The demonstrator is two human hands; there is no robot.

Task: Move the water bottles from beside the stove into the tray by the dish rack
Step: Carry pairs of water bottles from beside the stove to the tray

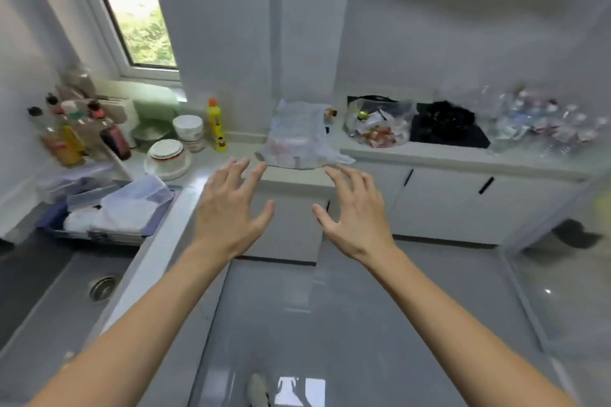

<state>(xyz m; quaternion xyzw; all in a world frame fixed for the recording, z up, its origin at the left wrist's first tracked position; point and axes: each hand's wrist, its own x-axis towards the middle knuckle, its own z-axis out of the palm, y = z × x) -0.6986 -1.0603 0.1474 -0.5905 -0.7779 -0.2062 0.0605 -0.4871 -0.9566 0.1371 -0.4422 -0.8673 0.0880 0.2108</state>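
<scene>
A blurred heap of clear plastic water bottles [542, 122] lies on the counter at the far right, just right of the black stove [446, 129]. The dark blue tray [158, 211] sits at the left over the sink edge, holding clear plastic lids and white cloths. My left hand [231, 208] and my right hand [353, 215] are both stretched out in front of me with fingers spread, holding nothing, in the air before the counter corner. Both hands are far from the bottles and the tray.
A white plastic bag [297, 139] lies on the counter corner just beyond my hands. A clear bag of rubbish [377, 125] sits left of the stove. Stacked bowls [172, 155], a yellow bottle [216, 125] and sauce bottles [76, 132] crowd the left counter. The sink [49, 301] is at lower left.
</scene>
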